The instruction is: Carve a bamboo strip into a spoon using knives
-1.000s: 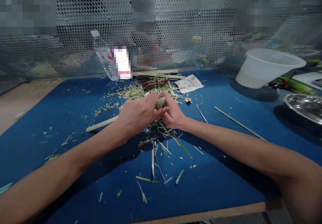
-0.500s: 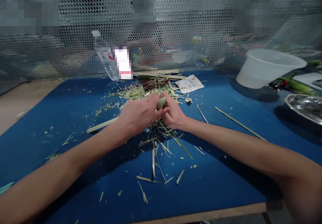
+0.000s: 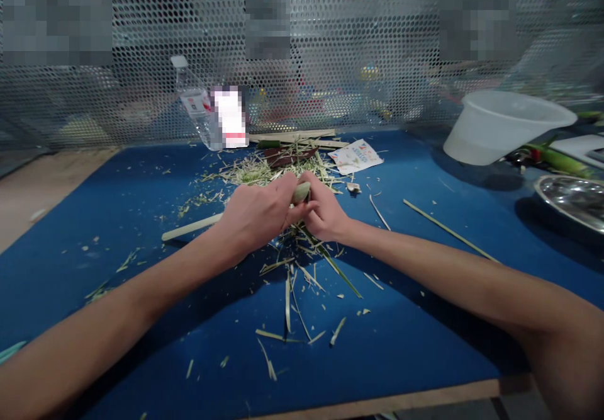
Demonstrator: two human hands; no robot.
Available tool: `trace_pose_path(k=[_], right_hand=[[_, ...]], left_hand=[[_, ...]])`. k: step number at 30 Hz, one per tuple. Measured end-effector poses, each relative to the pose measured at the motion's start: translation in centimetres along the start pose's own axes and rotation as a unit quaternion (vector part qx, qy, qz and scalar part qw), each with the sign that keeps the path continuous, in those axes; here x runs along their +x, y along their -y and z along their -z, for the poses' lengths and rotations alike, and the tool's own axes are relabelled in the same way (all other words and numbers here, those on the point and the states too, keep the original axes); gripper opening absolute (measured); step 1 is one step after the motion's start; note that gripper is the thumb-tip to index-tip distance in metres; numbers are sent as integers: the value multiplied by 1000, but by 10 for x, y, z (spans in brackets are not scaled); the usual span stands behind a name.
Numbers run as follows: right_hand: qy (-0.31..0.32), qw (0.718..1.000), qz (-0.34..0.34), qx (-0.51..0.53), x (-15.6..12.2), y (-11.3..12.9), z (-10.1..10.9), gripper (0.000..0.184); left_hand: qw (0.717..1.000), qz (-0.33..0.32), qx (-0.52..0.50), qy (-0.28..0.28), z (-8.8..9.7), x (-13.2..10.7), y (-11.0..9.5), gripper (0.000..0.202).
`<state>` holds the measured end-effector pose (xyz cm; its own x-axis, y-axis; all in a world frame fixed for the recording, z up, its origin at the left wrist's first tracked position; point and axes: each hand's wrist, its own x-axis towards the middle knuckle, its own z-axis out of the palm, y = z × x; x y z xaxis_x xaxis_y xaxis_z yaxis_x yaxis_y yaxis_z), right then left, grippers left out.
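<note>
My left hand (image 3: 257, 215) is closed around a pale green strip that looks like bamboo (image 3: 191, 226). One end of the strip sticks out to the left, past the wrist. Its rounded, cut-looking tip shows between the two hands. Pressed up against that tip, my right hand (image 3: 323, 209) has its fingers curled in. A thin dark edge shows by its thumb, but what it grips is mostly hidden. Beneath and behind both hands lies a heap of thin shavings (image 3: 252, 171). A narrow green sliver (image 3: 342, 272) lies below my right hand.
A clear bottle (image 3: 193, 102) and a lit phone (image 3: 229, 118) lean against the perforated metal screen (image 3: 330, 42). Behind the heap lies a white packet (image 3: 357, 157). To the right are a white plastic tub (image 3: 491, 130), a metal bowl (image 3: 573, 203) and a long thin stick (image 3: 448, 230).
Almost nothing differs. The left hand and the strip have shifted very slightly to the left; the right hand keeps its place.
</note>
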<state>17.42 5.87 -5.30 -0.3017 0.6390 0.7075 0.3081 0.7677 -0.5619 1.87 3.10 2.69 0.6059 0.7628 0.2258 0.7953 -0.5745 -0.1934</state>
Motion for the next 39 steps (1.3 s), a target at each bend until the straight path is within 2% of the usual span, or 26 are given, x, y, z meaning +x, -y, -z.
trace_pose_path(k=[7, 20, 33, 39], right_hand=[[0, 1000, 7, -3, 0, -1, 1, 52], [-8, 1000, -2, -2, 0, 0, 0, 45], [-6, 1000, -6, 16, 0, -2, 0, 50], [14, 999, -2, 44, -1, -4, -1, 53]], left_hand=[[1000, 6, 15, 9, -1, 0, 1, 70], [997, -22, 10, -69, -11, -1, 6, 64], [994, -11, 5, -105, -16, -3, 6, 58], [993, -15, 4, -114, -17, -3, 6, 58]])
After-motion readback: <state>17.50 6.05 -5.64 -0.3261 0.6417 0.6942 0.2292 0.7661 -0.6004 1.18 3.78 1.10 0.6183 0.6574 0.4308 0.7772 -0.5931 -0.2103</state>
